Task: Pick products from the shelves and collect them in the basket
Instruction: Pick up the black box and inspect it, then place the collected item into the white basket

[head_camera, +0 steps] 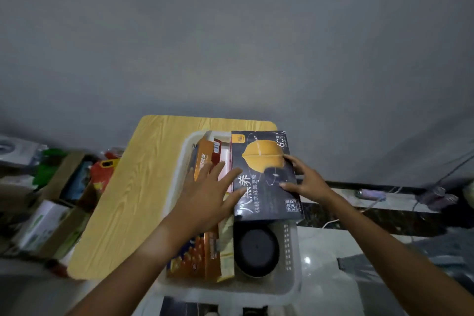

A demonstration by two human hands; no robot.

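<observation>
Holding boxes (205, 256): white basket (292, 264).

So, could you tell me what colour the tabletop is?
Yellowish wood grain on the tabletop, seen in the head view.
</observation>
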